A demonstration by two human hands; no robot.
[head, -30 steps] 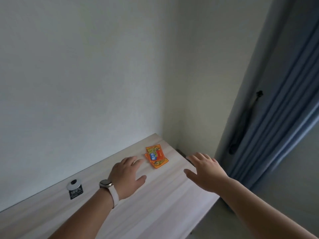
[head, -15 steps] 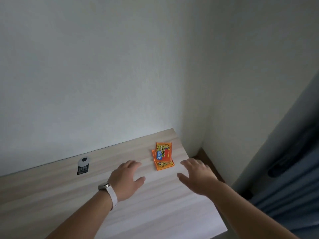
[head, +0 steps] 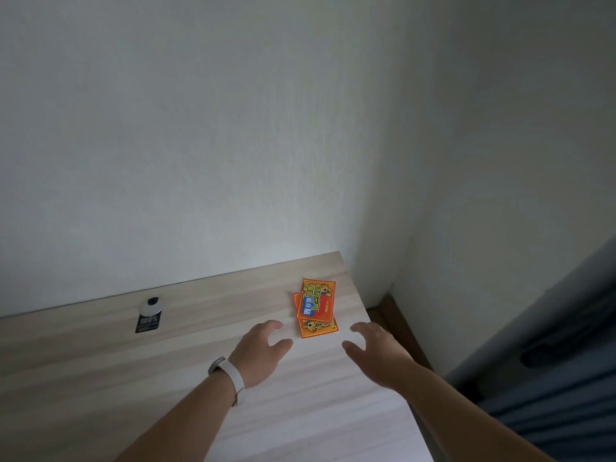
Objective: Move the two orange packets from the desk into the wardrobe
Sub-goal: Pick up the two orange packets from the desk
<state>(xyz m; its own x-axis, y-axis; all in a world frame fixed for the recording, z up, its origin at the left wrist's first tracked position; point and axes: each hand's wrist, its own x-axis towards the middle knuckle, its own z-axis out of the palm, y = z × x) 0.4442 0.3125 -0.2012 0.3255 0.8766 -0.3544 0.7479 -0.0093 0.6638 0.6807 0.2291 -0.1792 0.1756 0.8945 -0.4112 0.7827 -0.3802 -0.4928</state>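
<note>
Two orange packets lie stacked near the far right corner of the pale wooden desk. The upper packet has a blue and red label. The lower packet pokes out beneath it toward me. My left hand, with a white watch strap on the wrist, hovers just left of the packets, fingers apart, holding nothing. My right hand hovers just right of them, also open and empty. Neither hand touches the packets. No wardrobe is in view.
A small round grey and black object with a black label sits near the desk's back edge at the left. White walls meet behind the desk. A blue-grey curtain hangs at the right, past the desk's right edge.
The view has swung left, so the curtain has slid toward the right edge. Both hands have moved closer to the packets, one on each side.
</note>
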